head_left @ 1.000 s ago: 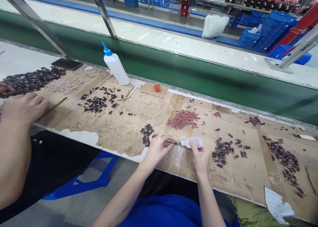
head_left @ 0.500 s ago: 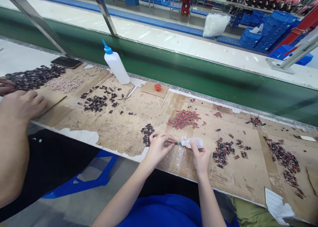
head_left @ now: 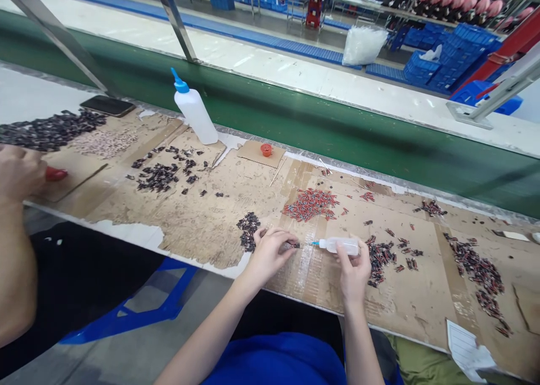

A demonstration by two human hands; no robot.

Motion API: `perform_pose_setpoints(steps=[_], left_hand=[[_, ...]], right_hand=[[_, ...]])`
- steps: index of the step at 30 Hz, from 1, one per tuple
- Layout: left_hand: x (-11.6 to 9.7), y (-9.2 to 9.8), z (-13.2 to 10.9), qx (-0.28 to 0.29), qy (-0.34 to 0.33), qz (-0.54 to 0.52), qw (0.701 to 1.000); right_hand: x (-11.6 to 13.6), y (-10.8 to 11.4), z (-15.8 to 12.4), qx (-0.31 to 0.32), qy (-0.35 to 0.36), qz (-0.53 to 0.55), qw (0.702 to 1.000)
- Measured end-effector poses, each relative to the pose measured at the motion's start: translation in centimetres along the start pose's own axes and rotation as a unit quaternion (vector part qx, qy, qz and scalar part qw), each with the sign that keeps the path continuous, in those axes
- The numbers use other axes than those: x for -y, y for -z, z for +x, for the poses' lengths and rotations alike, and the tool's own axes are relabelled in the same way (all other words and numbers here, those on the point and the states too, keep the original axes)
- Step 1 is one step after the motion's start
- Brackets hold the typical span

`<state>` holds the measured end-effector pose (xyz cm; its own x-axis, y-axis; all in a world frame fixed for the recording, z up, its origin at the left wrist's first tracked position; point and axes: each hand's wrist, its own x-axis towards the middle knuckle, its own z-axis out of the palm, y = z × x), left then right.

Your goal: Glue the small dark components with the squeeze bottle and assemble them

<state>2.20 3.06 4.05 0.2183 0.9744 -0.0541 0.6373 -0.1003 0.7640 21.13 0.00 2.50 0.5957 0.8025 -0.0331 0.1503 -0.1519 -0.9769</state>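
Observation:
My left hand (head_left: 272,251) pinches a small dark part (head_left: 294,245) just above the cardboard. Its fingers hide most of the part. In my right hand (head_left: 355,264) is a small clear squeeze bottle (head_left: 341,245), lying sideways with its thin blue tip toward the part. A short gap separates tip and part. Beside my left hand sits a pile of black parts (head_left: 248,230). Red-and-silver pieces (head_left: 310,204) are heaped beyond both hands. Close by my right hand lies a pile of dark-and-red parts (head_left: 381,256).
A large white bottle with blue cap (head_left: 196,115) stands near the back edge, by a small red cup (head_left: 266,149). Farther left are more black parts (head_left: 158,177) and a phone (head_left: 107,105). A co-worker's hand (head_left: 19,171) is at a red object (head_left: 55,174). More parts (head_left: 478,267) lie right.
My right hand has drawn the squeeze bottle to the right, so its tip is away from the part. My left hand stays nearly in place. A red object now shows at the co-worker's hand.

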Motion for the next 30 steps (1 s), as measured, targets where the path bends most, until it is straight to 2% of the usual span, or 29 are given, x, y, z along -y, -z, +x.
perform_pose_setpoints(steps=[3,5,7,10,13,15,19,24,27,30], left_hand=[[0.0,-0.2,0.0,-0.003,-0.014,0.021,1.000],[0.1,-0.4,0.0,-0.012,-0.015,0.033,0.999],[0.2,-0.6,0.0,-0.019,-0.002,0.044,0.999],[0.2,-0.7,0.1,-0.018,0.017,0.049,0.999],[0.3,-0.7,0.2,-0.025,0.014,0.047,0.998],[0.4,-0.8,0.3,-0.034,0.008,0.045,0.998],[0.8,-0.9,0.4,-0.040,-0.003,0.031,0.999],[1.3,-0.8,0.4,-0.102,-0.073,-0.052,0.991],[1.0,-0.5,0.0,-0.144,-0.124,-0.100,0.977],[0.1,-0.2,-0.4,-0.183,-0.156,-0.102,0.965]], right_hand=[[1.0,1.5,0.4,-0.007,0.036,-0.190,0.981],[1.7,2.0,1.1,-0.036,0.095,-0.298,0.949],[2.2,1.7,2.2,-0.048,0.164,-0.349,0.921],[2.9,0.2,4.6,0.027,0.221,-0.383,0.896],[3.4,-1.8,6.6,0.114,0.217,-0.423,0.872],[3.6,-2.6,7.2,0.139,0.184,-0.452,0.862],[3.6,-3.1,6.8,0.145,0.134,-0.481,0.854],[3.4,-2.9,5.9,0.143,0.173,-0.514,0.828],[3.4,-2.7,6.1,0.137,0.180,-0.492,0.841],[3.7,-2.2,5.8,0.138,0.156,-0.373,0.904]])
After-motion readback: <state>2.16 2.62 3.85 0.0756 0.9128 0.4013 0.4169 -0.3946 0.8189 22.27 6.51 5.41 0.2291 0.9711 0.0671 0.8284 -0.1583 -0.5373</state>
